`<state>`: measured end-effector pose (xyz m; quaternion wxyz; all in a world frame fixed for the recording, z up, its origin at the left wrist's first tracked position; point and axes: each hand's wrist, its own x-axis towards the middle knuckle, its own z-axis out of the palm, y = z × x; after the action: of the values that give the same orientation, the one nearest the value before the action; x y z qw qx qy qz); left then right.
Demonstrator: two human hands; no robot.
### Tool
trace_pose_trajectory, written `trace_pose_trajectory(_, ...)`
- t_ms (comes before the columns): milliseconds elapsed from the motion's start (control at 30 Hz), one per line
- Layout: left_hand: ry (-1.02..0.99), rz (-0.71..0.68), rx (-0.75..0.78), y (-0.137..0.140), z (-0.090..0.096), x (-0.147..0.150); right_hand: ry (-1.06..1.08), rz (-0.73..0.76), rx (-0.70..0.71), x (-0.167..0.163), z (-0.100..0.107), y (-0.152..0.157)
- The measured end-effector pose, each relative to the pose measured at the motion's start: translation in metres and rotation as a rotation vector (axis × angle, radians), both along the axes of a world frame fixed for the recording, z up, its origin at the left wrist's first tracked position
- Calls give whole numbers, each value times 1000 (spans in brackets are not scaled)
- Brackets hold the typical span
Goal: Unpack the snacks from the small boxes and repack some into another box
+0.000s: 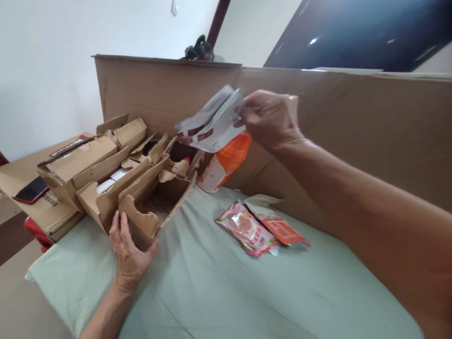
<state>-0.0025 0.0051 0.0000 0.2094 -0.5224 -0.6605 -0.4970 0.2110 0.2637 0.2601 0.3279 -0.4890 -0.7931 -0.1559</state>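
Our right hand (270, 115), its fingers pinched tight, holds pale packets (217, 129) between 11 and 12 o'clock, partly hiding an orange-and-white container (233, 157). Blur keeps us from reading their print, or the pink packet's (245, 228) lettering at 5. Their long axis slants from our fingers toward 8, where our left hand (130, 259) clasps a cardboard box's (143, 219) near end.
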Motion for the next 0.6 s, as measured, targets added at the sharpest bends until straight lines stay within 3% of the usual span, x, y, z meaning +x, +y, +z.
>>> trace_pose_trajectory(100,4,-20,13,2,2,-2,283,8,-50,39,7,-22)
trace_pose_trajectory(200,-26,-28,13,4,2,-3,198,-77,-96,79,-1,-33)
trace_pose_trajectory(333,-48,-28,20,6,2,-5,-41,-354,-194,125,-34,-30)
trace_pose_trajectory(433,-34,-26,30,6,1,-6,-62,-522,-226,146,-62,-28)
trace_pose_trajectory(533,-18,-23,29,4,1,-6,-19,-565,-290,152,-89,-39)
trace_pose_trajectory(600,3,-21,23,3,1,-4,-18,-507,-366,149,-106,-52)
